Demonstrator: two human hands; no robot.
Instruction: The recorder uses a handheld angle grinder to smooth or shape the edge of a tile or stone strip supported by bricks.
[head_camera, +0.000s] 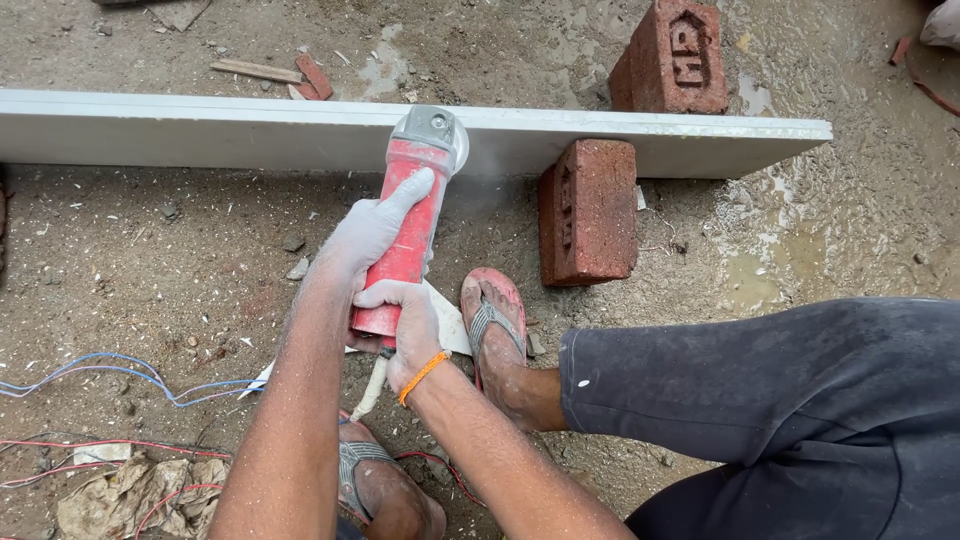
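Observation:
A red angle grinder with a grey metal head points away from me, its head against the near face of a long white slab standing on edge across the ground. Fine dust drifts around the head. My left hand, white with dust, wraps the grinder's middle with the forefinger stretched along the body. My right hand, an orange band on its wrist, grips the rear end, where a white cable comes out.
A red brick props the slab's near side and another brick stands behind it. My sandalled feet rest on gritty ground. Loose blue and red wires and a crumpled rag lie at the left; a puddle at the right.

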